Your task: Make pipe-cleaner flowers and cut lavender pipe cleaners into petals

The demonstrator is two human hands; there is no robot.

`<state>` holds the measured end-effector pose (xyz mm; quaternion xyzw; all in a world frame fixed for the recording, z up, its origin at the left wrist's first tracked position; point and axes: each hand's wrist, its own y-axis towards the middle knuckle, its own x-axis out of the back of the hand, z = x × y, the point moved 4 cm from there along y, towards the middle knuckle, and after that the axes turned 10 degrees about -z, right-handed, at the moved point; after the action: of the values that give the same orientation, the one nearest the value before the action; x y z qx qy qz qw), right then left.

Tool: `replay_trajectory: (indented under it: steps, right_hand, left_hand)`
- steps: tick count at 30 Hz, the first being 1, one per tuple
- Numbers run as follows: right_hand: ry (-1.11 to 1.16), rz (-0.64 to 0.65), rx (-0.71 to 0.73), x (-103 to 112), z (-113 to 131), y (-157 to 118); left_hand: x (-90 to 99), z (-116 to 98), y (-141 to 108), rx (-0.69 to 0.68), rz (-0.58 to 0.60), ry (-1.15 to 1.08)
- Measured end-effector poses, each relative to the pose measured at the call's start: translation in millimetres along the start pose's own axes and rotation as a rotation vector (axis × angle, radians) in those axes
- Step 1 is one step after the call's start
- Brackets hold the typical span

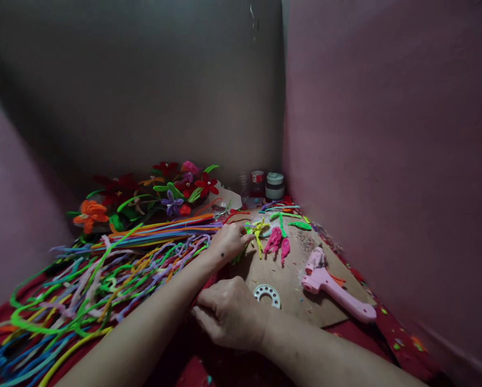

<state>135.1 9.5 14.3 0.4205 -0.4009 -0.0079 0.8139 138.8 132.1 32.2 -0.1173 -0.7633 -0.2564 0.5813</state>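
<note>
My left hand (231, 240) reaches forward over the front-left part of a brown board (281, 277). Its thumb and fingers pinch at the edge of a yellow pipe-cleaner flower (259, 230). Pink pipe-cleaner tulips (273, 242) with a green stem lie just to the right of it. Closer to me, my right hand (232, 313) is closed, thumb against curled fingers; what it grips, if anything, is hidden. Beside its knuckles lies a pale ring with holes (267, 294), partly covered by the hand.
Loose pipe cleaners (103, 290) in many colours spread over the red cloth at left. Finished flowers (172, 201) are heaped behind them. A pink glue gun (337, 293) rests on the board's right side. A lidded jar (274, 186) stands in the corner by the pink wall (394, 134).
</note>
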Motion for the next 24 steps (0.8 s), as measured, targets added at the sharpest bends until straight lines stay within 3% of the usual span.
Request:
replay_trajectory:
  steps: [8,18,21,24]
  right_hand:
    - [-0.027,-0.055,-0.040,3,-7,3]
    - [-0.017,-0.034,-0.047,0,-7,2]
    - [-0.025,-0.024,-0.059,0,-9,1]
    - [-0.024,-0.025,-0.046,1,-8,1]
  left_hand:
    - [-21.3,-7,27,0.082,0.003,-0.073]
    - [-23.1,-4,34,0.109,-0.002,-0.374]
    - [-18.6,-3,32,0.113,0.015,-0.480]
    - [1.4,8,29,0.144,0.000,-0.559]
